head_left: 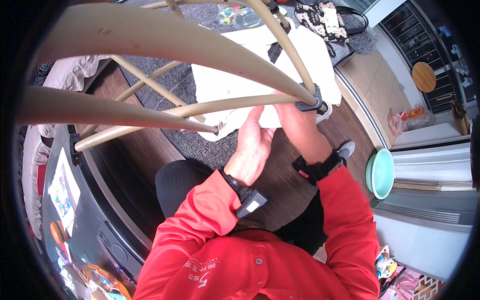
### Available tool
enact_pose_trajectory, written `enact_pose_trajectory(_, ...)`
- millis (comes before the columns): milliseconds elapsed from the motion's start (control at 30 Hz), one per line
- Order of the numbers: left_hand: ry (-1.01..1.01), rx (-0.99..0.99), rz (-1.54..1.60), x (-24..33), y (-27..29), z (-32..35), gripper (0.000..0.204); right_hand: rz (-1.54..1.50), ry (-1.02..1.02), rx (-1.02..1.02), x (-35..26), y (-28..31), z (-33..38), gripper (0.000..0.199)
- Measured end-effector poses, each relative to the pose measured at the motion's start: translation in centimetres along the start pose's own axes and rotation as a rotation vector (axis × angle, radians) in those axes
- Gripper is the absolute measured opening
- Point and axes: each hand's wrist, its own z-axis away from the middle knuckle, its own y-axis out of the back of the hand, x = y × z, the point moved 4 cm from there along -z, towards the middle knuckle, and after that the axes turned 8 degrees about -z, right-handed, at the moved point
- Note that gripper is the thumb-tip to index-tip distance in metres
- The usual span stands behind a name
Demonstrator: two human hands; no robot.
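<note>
Right hand [299,125] grips the beige tubular chair leg [240,104] near its black plastic foot cap [311,103] (upturned, seemingly); left hand [252,145] hovers open-fingered.

Chair frame [165,37]: smooth beige tubing, matt sheen, dark plastic foot cap [309,103]. Cloth [240,75]: cream woven fabric, matt. Rug [200,142]: grey, rough pile. Floor [145,145]: dark wood boards, slight gloss. Basin [380,173]: smooth pale-green plastic.

beige chair [210,107] | red sleeves [200,215] | mint basin [381,172] | grey rug [200,145]
</note>
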Motion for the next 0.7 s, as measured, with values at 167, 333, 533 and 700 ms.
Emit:
enact_pose_trajectory(167, -0.006, -0.008, -0.004, 0.1, 0.0, -0.2, 0.025, -0.046, 0.058, 0.027, -2.8, 3.9, 5.6, 0.027)
enact_pose_trajectory(333, -0.063, 0.080, 0.014, 0.3, -0.2, -0.1, 0.023, -0.392, -0.083, -0.021, -3.3, 3.3, 13.4, 0.021)
enact_pose_trajectory(533, -0.049, 0.120, -0.034, 0.4, -0.3, 1.0, 0.022, -0.859, -0.587, -0.019, 0.5, -4.6, 14.1, 0.020)
enact_pose_trajectory(700, -0.040, 0.132, -0.130, 0.2, -0.3, 1.8, 0.022, -1.291, -0.752, 0.310, 1.4, -7.8, 10.7, 0.022)
